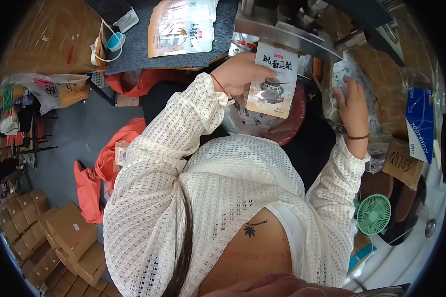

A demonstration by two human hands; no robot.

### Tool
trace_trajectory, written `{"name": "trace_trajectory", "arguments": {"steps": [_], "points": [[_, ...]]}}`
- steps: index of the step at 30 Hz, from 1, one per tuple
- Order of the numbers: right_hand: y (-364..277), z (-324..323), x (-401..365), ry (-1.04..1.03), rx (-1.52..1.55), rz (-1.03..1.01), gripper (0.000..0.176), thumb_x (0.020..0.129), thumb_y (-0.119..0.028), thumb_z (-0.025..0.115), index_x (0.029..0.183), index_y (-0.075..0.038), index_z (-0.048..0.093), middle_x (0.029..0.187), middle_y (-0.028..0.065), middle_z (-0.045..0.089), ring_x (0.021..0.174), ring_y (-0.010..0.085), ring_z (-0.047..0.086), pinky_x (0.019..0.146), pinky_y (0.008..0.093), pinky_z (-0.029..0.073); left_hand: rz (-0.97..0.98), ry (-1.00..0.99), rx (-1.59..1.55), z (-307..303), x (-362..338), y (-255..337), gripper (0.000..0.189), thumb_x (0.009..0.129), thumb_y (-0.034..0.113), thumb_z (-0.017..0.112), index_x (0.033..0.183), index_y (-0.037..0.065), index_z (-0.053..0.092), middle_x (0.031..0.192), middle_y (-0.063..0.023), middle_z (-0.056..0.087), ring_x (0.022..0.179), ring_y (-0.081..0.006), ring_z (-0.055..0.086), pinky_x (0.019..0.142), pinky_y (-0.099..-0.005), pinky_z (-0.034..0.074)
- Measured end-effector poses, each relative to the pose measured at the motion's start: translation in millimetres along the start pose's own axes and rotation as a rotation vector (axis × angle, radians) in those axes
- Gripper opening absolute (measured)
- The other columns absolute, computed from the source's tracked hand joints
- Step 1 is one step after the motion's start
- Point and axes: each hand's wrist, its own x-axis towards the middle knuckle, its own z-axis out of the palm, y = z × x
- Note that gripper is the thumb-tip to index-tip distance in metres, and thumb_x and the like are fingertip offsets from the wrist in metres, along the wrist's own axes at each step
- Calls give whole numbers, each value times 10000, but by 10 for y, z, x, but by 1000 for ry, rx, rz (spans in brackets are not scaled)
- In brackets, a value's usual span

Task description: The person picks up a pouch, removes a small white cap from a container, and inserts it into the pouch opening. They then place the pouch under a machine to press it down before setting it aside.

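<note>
My left hand (pixel 238 76) is closed on a printed pouch (pixel 271 81) with dark lettering and a picture of a bowl, held upright over a red-rimmed tub (pixel 295 119) lined with clear plastic. To the right, my right hand (pixel 353 106) has its fingers apart and holds nothing; it is beside a box (pixel 336 81) that has patterned packets in it. A stack of similar pouches (pixel 181 29) lies on the blue-grey mat. Behind the held pouch is the metal edge of a machine (pixel 287 37).
A grey mat (pixel 134 59) covers the table at the upper left. Red bags (pixel 89 190) lie on the floor beside stacked cartons (pixel 72 227). On the right are a green fan (pixel 373 214), a foot switch box (pixel 420 123) and a brown carton (pixel 402 162).
</note>
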Motion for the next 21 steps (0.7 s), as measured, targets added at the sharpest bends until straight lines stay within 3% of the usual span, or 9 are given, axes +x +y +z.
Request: {"name": "trace_trajectory", "arguments": {"steps": [2, 5, 7, 9, 12, 15, 16, 19, 21], "points": [[17, -26, 4, -28, -3, 81, 273, 949, -183, 697, 1192, -68, 654, 1130, 186, 671, 1043, 397, 645, 835, 507, 515, 136, -8, 165, -90, 16, -96, 437, 942, 135, 740, 1283, -99, 602, 1188, -168, 721, 1018, -247, 723, 862, -367, 587], [103, -2, -19, 54, -66, 16, 210, 942, -164, 699, 1136, -86, 685, 1077, 133, 695, 1004, 344, 669, 810, 487, 516, 386, 630, 640, -449, -214, 63, 633, 918, 300, 786, 1355, -34, 473, 1101, -202, 682, 1032, -326, 676, 927, -400, 547], [113, -6, -40, 92, -120, -26, 186, 937, -153, 699, 1111, -88, 694, 1051, 113, 707, 982, 329, 679, 796, 473, 519, 895, 964, 1389, -728, -421, 291, 724, 897, 343, 788, 1424, -30, 461, 1344, -260, 543, 1215, -438, 554, 1049, -514, 439], [-13, -55, 10, 75, -166, -11, 178, 931, -140, 699, 1100, -83, 695, 1039, 106, 716, 969, 329, 686, 785, 459, 522, 598, 728, 2034, -900, -679, 231, 690, 864, 350, 799, 1404, 12, 535, 1368, -252, 538, 1218, -465, 540, 1026, -500, 441], [-44, -20, 81, 213, -142, -101, 150, 937, -116, 683, 1075, -60, 705, 1013, 130, 718, 932, 337, 691, 775, 430, 533, 672, 529, 2043, -709, -894, 111, 390, 935, 169, 699, 1315, 95, 653, 1305, -194, 627, 1167, -385, 625, 945, -441, 486], [-118, -52, 48, 372, 138, 75, 143, 942, -73, 645, 1062, -32, 712, 1020, 152, 711, 891, 327, 684, 773, 387, 541, 563, 540, 1301, -597, -972, 121, 309, 960, 49, 621, 1263, 56, 683, 1128, -186, 707, 1057, -359, 683, 889, -393, 518], [-216, -114, 45, 411, 151, 63, 169, 939, -43, 614, 1073, -8, 712, 986, 158, 708, 838, 276, 673, 760, 345, 535, 508, 500, 1006, -542, -947, 135, 232, 941, 25, 639, 1156, 9, 724, 965, -167, 738, 894, -287, 716, 799, -344, 539], [-559, -180, -29, 280, 463, 45, 187, 927, -20, 609, 1081, 5, 712, 950, 127, 710, 812, 223, 661, 754, 332, 522, 335, 318, 811, -300, -895, 76, 194, 979, 87, 690, 1123, -40, 719, 931, -47, 736, 850, -92, 665, 744, -268, 535], [-908, -228, -46, 47, 776, 14, 200, 918, 5, 626, 1094, 10, 720, 934, 99, 709, 786, 147, 640, 741, 281, 507, 339, 246, 744, -80, -828, 68, 167, 898, 38, 740, 1049, -33, 751, 933, -55, 744, 836, -98, 670, 748, -264, 539]]}}
